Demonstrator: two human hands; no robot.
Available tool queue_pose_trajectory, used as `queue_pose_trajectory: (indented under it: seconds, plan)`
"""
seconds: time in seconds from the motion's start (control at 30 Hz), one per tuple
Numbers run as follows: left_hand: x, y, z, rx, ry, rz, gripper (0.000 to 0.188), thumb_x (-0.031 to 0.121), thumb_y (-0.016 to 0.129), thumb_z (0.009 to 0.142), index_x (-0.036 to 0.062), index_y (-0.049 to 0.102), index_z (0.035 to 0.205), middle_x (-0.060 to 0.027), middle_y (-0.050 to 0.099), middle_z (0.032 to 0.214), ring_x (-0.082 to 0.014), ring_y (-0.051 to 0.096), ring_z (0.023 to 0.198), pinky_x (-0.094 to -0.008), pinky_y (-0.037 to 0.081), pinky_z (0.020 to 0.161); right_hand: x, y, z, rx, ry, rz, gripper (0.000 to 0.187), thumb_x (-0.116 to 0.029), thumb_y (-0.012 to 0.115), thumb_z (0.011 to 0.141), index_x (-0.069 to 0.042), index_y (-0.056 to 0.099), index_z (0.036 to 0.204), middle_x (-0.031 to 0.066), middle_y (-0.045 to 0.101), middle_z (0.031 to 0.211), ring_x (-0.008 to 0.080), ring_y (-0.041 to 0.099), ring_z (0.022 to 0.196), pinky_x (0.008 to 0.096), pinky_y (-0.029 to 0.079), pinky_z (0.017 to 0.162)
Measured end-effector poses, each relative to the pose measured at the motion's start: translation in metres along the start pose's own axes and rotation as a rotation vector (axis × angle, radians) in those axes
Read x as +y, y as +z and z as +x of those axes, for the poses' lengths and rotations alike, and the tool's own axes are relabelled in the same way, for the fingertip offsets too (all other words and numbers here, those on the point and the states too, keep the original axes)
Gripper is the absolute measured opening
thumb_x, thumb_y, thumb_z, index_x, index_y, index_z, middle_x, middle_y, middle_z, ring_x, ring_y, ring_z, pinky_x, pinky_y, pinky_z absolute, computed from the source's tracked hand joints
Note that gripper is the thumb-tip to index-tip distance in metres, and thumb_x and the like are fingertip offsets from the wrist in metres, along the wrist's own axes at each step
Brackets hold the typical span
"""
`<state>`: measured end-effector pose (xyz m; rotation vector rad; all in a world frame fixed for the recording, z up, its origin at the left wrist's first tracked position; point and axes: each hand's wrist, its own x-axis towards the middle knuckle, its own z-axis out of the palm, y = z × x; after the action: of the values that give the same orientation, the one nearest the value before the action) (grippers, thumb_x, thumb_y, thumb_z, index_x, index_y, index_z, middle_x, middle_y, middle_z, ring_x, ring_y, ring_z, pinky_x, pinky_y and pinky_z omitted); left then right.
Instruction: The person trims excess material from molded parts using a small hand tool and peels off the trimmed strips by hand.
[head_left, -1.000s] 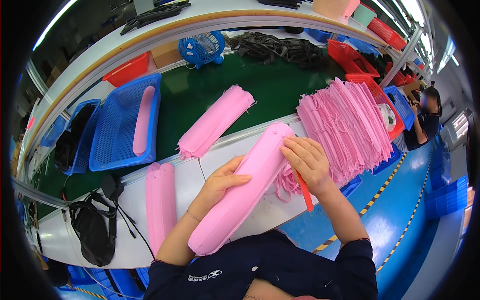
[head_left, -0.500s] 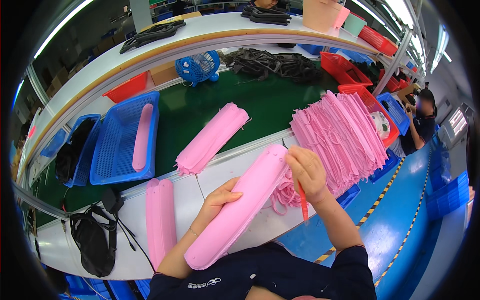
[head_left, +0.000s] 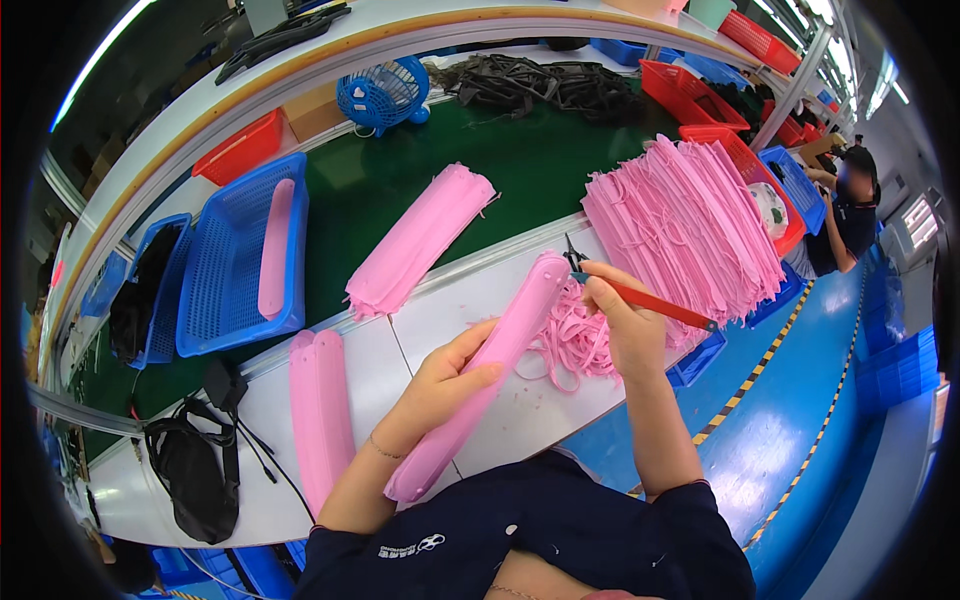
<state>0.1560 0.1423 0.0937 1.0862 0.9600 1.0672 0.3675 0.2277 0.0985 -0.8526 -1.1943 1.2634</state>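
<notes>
My left hand (head_left: 452, 378) grips a long pink fabric piece (head_left: 490, 400) with rounded ends and small holes near its tip. It slants up and away from my body, its narrow side turned up. In my right hand (head_left: 628, 312) is a pair of red-handled snips (head_left: 668, 306), the dark jaws apart beside the far end of the piece. Loose pink trimmings (head_left: 575, 340) lie in a tangle on the white table beneath. Beyond them stands a large stack of pink strips (head_left: 680, 235) with frayed edges.
One pink bundle (head_left: 420, 240) lies across the green surface; another pink bundle (head_left: 321, 415) rests at left. A blue basket (head_left: 240, 215) holds a pink piece. Around these are a black bag (head_left: 195, 475), a blue fan (head_left: 382, 95) and red baskets (head_left: 690, 95). A co-worker (head_left: 852, 210) stands far right.
The pink piece has turned from its broad face to its edge. The snips have swung from hanging down to pointing at its far end, with the handle out to the right.
</notes>
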Motion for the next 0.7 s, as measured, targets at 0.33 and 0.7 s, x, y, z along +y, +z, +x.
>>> queue_pose_trajectory:
  seconds: [0.33, 0.7]
  plan:
    - [-0.0052, 0.0048, -0.0079, -0.021, 0.060, 0.134, 0.050, 0.012, 0.056, 0.089, 0.0020, 0.042, 0.136, -0.0074, 0.055, 0.121, -0.0115, 0.051, 0.106, -0.0249, 0.040, 0.092, 0.0081, 0.0130, -0.0072, -0.090, -0.024, -0.087, 0.020, -0.008, 0.060, 0.089, 0.002, 0.066, 0.105, 0.0044, 0.060, 0.080, 0.0100, 0.053, 0.073, 0.0212, 0.040, 0.066]
    - [-0.0038, 0.0072, -0.0060, -0.005, 0.069, 0.122, 0.050, 0.012, 0.057, 0.089, 0.0014, 0.042, 0.136, -0.0077, 0.056, 0.120, -0.0116, 0.051, 0.106, -0.0252, 0.041, 0.091, 0.0013, 0.0123, -0.0049, -0.084, -0.081, -0.222, 0.019, -0.009, 0.060, 0.089, 0.001, 0.067, 0.104, 0.0036, 0.059, 0.080, 0.0089, 0.053, 0.073, 0.0200, 0.040, 0.065]
